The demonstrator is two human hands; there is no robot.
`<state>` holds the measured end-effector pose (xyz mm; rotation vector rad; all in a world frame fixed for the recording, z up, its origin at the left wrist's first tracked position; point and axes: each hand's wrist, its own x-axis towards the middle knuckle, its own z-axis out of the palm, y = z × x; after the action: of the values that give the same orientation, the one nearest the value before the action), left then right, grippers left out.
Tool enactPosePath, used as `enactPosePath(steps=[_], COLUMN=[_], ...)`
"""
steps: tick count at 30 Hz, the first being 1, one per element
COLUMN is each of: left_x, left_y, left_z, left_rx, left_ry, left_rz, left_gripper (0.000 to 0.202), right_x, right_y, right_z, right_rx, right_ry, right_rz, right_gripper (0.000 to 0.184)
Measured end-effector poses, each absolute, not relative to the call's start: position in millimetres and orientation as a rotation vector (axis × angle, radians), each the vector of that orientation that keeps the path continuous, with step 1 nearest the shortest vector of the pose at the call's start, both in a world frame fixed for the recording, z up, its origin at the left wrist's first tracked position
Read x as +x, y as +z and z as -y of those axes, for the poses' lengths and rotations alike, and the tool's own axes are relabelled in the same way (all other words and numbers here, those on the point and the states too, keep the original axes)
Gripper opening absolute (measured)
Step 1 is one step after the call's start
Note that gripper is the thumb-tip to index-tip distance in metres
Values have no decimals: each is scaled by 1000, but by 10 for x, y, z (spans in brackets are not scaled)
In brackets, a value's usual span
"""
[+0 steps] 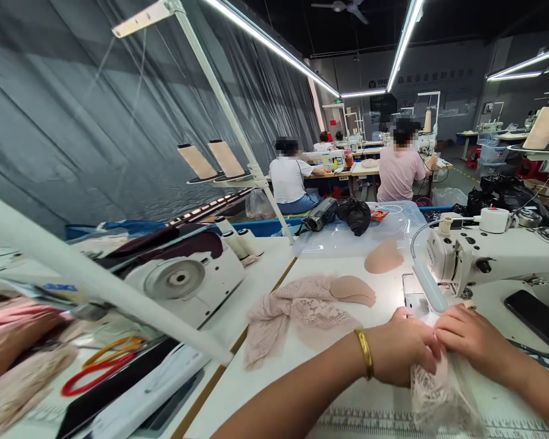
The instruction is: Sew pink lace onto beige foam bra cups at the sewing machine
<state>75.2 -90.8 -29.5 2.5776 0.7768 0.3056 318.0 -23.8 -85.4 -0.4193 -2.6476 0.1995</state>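
A pale pink lace fabric hangs bunched below my two hands, over the front of the white sewing table. My left hand, with a gold bangle at its wrist, is closed on the lace near the sewing machine's needle area. Just beside it, my right hand pinches the same fabric. The white sewing machine stands behind my hands, its lamp lighting the work spot. More lace lies to the left, with a beige cup-shaped piece on it. Another beige piece rests farther back.
A black phone lies right of the machine. Behind the table, a clear plastic lid bears a black bag. At left, a co-worker's hand is near red-handled scissors and another machine. A slanted white pole crosses the left foreground.
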Motion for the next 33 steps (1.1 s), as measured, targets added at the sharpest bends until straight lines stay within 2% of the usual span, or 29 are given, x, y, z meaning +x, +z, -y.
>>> enactPosePath(steps=[2, 7, 22, 33], left_x=[752, 703, 657, 644], left_y=[-373, -417, -500, -535], left_z=[758, 717, 661, 644], left_rx=[2596, 2580, 2550, 2537], left_ry=[227, 215, 370, 401], left_rz=[-773, -801, -792, -790], left_gripper=[9, 1, 2, 2], right_x=[3163, 3260, 3214, 3253], right_y=[-887, -958, -823, -921], right_z=[166, 149, 142, 114], right_rx=[-431, -528, -632, -683], right_ry=[105, 155, 201, 201], right_rz=[2660, 2674, 2631, 2596], right_gripper=[33, 33, 39, 39])
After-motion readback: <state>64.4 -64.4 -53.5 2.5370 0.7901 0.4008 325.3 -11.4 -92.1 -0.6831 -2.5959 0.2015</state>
